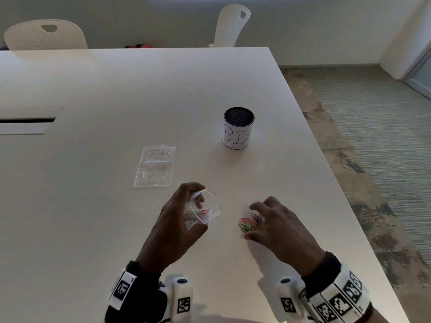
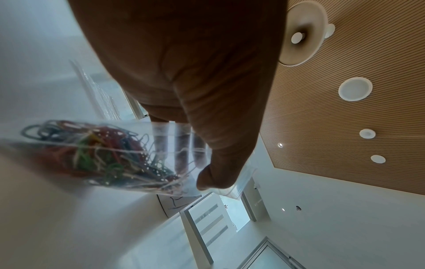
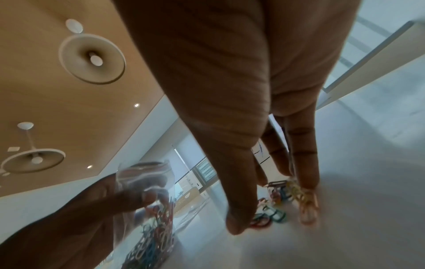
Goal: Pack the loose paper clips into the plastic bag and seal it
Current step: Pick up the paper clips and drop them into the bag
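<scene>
My left hand (image 1: 186,206) holds a small clear plastic bag (image 1: 206,207) just above the white table, mouth open and turned toward the right. Thumb and fingers pinch the bag (image 2: 115,154) near its mouth, and several coloured paper clips fill its lower part. To its right, loose paper clips (image 1: 245,226) in pink, green and dark colours lie in a small pile. My right hand (image 1: 254,220) hovers over them with fingers fairly straight. Its fingertips (image 3: 308,183) touch the clips (image 3: 282,196), with the thumb on the near side of the pile. It grips nothing.
A mesh cup with a paper label reading "BIN" (image 1: 239,129) stands behind the hands. A second clear bag (image 1: 155,166) lies flat at centre left. The table's right edge (image 1: 345,206) runs close to my right hand. Two white chairs (image 1: 45,34) stand at the far side.
</scene>
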Available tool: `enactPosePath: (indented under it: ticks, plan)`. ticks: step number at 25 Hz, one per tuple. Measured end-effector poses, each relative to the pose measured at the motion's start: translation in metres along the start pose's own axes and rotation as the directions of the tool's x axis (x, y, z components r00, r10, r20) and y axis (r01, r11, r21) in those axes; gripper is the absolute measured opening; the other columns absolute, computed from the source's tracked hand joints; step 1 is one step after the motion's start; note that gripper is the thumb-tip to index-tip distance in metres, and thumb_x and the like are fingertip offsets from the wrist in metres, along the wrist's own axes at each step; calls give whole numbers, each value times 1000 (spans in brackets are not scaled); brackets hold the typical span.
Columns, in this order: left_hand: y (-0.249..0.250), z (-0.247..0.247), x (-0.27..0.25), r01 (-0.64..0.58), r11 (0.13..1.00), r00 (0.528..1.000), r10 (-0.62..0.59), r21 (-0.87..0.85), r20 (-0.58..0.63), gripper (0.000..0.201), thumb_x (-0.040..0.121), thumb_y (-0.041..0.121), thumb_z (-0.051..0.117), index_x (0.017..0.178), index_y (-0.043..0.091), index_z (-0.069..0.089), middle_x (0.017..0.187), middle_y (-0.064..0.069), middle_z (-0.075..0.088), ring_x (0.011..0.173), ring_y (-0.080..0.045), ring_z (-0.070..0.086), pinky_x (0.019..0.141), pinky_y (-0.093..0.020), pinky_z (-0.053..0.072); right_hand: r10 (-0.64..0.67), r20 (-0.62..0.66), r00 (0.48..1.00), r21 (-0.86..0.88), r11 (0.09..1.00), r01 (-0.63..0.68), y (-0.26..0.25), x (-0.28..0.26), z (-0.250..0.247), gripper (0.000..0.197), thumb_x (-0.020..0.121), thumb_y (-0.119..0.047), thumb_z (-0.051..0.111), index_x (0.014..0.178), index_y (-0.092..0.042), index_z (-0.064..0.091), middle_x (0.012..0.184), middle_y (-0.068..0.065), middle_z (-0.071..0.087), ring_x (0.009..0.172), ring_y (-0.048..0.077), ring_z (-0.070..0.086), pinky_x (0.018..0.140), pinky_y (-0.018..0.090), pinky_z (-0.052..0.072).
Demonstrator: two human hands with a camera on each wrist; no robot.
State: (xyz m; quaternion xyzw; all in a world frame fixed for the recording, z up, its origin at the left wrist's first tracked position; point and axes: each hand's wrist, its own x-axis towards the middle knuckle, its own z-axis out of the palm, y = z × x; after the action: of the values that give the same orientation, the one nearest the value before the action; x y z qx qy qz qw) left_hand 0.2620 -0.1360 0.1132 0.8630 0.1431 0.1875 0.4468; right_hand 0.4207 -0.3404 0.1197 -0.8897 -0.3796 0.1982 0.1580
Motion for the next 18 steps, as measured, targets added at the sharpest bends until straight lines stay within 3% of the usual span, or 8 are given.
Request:
enactPosePath:
  ticks: [6, 12, 16, 18]
  plan:
    - [0, -1, 0, -6, 1000, 1000, 6, 7, -1, 66, 80, 0, 83, 130, 30, 53, 109, 8, 65, 101, -14, 65, 76, -7, 52, -67, -28, 997, -74, 995, 64, -10, 4, 6, 13, 92, -18, 69, 104, -23, 66, 106, -2, 59, 97, 23, 61, 81, 32, 49]
    - [-2, -2, -1, -4, 1000, 1000, 4, 14, -5, 69, 79, -1, 84, 131, 31, 52, 110, 9, 65, 102, -14, 66, 76, -9, 53, -68, -64, 996, -121, 991, 60, -14, 8, 4, 15, 89, -3, 57, 93, -17, 63, 94, 2, 63, 85, 28, 64, 75, 37, 53]
    - [-3, -1, -2, -6, 1000, 1000, 6, 11, -9, 68, 80, 1, 84, 131, 32, 51, 110, 9, 65, 101, -15, 67, 76, -10, 55, -72, -118, 990, -95, 994, 61, -8, 10, -2, 11, 90, -5, 62, 88, -16, 64, 85, 2, 65, 76, 25, 63, 69, 34, 50]
    - [-3, -1, -2, 0, 1000, 1000, 0, 6, -6, 68, 80, 1, 84, 132, 32, 51, 110, 10, 65, 102, -15, 68, 76, -12, 56, -76, -174, 982, -24, 997, 72, -2, 11, -4, 11, 90, -9, 70, 93, -19, 68, 84, -2, 70, 76, 21, 66, 72, 32, 52]
